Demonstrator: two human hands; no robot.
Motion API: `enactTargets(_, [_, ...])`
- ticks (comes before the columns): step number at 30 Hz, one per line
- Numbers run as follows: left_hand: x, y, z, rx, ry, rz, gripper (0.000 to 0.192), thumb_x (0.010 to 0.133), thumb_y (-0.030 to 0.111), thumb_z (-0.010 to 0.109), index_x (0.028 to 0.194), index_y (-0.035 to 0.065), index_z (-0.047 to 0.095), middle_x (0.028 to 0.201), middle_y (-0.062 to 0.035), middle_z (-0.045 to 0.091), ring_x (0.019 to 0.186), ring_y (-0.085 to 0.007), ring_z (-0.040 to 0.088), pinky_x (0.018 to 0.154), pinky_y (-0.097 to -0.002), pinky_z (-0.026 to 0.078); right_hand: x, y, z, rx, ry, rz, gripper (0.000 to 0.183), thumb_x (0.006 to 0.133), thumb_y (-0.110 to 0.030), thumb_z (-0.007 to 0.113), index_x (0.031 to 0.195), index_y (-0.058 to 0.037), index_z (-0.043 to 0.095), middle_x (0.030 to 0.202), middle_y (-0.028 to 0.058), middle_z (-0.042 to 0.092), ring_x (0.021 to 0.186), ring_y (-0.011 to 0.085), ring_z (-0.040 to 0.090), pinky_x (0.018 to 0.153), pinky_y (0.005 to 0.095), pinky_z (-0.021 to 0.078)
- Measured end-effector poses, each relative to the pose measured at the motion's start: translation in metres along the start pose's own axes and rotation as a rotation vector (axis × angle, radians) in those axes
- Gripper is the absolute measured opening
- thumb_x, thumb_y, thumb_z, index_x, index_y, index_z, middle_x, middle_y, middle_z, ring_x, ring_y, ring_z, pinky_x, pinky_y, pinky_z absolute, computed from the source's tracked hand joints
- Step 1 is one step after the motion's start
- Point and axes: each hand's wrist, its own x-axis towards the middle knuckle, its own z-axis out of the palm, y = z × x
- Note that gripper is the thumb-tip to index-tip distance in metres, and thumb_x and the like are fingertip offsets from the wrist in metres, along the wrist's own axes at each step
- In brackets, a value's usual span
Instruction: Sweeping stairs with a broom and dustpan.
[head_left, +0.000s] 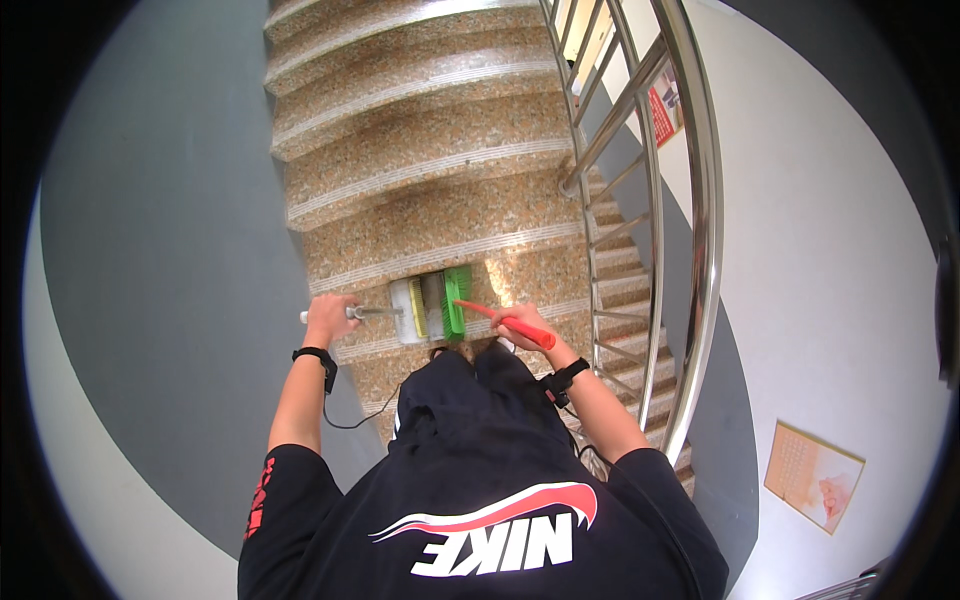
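My left hand (330, 318) is closed around the grey-white handle (379, 310) of a long-handled dustpan. The dustpan (406, 324) rests on a stair tread, with a yellow comb-like strip (418, 308) along it. My right hand (519, 322) grips the red handle (529, 331) of a broom. The broom's green bristle head (454, 304) stands at the dustpan's right side; whether the bristles touch the pan's edge, I cannot tell. Any dirt inside the pan is too small to make out.
Speckled stone stairs (420, 214) with pale ridged nosing strips rise ahead. On the right runs a stainless steel railing (703, 225), with a lower flight (626, 300) beyond its bars. A grey-painted wall (172, 225) borders the left. Cables hang from the bands on both my wrists.
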Motion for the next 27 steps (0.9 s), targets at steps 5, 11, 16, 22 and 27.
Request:
enactTargets(5, [0.002,0.003,-0.003,-0.006,0.002,0.002,0.035,0.067,0.037,0.079,0.101,0.0270,0.079,0.087,-0.0107,0.076,0.085,-0.0327,0.072,0.079,-0.0449,0.058,-0.006,0.012,-0.001,0.021,0.087,-0.114,0.012,0.081,-0.009,0.072,0.092,-0.0096,0.075,0.079,0.0128,0.072,0.076,0.0303,0.072,0.073,0.0363,0.0573])
enactTargets(11, [0.001,-0.001,0.002,0.002,-0.002,-0.016,0.035,0.067,0.038,0.079,0.101,0.0276,0.079,0.086,-0.0110,0.076,0.085,-0.0329,0.072,0.078,-0.0447,0.059,-0.014,0.013,-0.006,-0.010,0.086,-0.048,0.011,0.082,-0.012,0.072,0.092,-0.0083,0.074,0.080,0.0140,0.072,0.078,0.0315,0.072,0.074,0.0385,0.0568])
enactTargets(16, [0.002,0.002,0.000,0.011,-0.016,-0.020,0.036,0.067,0.037,0.079,0.102,0.0274,0.079,0.088,-0.0109,0.076,0.086,-0.0327,0.072,0.079,-0.0447,0.058,-0.021,0.024,-0.008,0.006,0.130,-0.033,0.012,0.082,-0.018,0.073,0.089,-0.0090,0.075,0.076,0.0143,0.071,0.075,0.0324,0.071,0.073,0.0392,0.0560])
enactTargets(22, [0.002,0.002,-0.003,-0.002,-0.015,-0.009,0.037,0.068,0.036,0.078,0.103,0.0269,0.079,0.090,-0.0098,0.076,0.087,-0.0326,0.072,0.081,-0.0452,0.058,-0.025,0.023,-0.010,-0.003,0.137,-0.006,0.012,0.082,-0.019,0.073,0.089,-0.0100,0.076,0.077,0.0148,0.071,0.074,0.0339,0.071,0.072,0.0402,0.0560])
enactTargets(27, [0.002,0.004,-0.003,-0.010,-0.017,-0.011,0.036,0.068,0.035,0.078,0.103,0.0267,0.079,0.090,-0.0098,0.076,0.087,-0.0326,0.072,0.080,-0.0449,0.059,-0.025,0.022,-0.008,-0.048,0.110,-0.010,0.011,0.085,-0.017,0.074,0.093,-0.0091,0.076,0.084,0.0123,0.074,0.080,0.0280,0.072,0.075,0.0367,0.0561])
